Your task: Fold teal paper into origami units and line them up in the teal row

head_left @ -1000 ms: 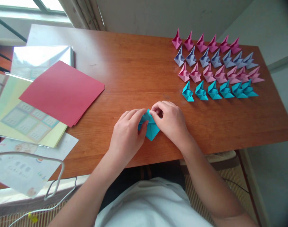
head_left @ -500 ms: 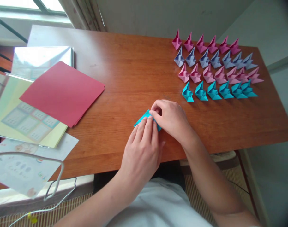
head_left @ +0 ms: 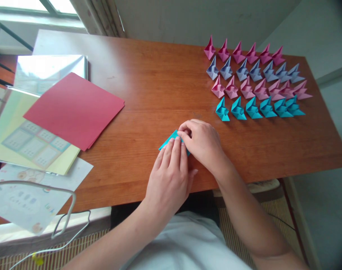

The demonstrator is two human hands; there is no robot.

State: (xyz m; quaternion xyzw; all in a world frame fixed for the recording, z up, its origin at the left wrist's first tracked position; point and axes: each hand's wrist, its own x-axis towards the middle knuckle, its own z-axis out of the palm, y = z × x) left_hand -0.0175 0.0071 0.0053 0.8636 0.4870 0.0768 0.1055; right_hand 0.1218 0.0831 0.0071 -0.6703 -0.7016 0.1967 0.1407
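Observation:
A folded piece of turquoise paper (head_left: 168, 140) lies on the wooden table (head_left: 148, 97) near its front edge, mostly covered by my hands. My left hand (head_left: 169, 172) rests flat over it, fingers stretched out and pointing away from me. At the paper's far right corner, the thumb and index finger of my right hand (head_left: 200, 140) are pinched together on the paper. Beyond my right hand stands a row of turquoise folded paper figures (head_left: 253, 108), each with pointed tips.
Behind the turquoise row are rows of pink (head_left: 246, 88), lavender (head_left: 242, 70) and magenta figures (head_left: 238, 53). On the left, red paper sheets (head_left: 75, 110) overlap a yellow sheet (head_left: 66, 159) and a clear-covered stack (head_left: 51, 71). A grey bent tube (head_left: 72, 200) crosses the lower left.
Both hands stay at the paper with almost no movement. My right wrist has shifted slightly, and a little less of the paper shows between the hands.

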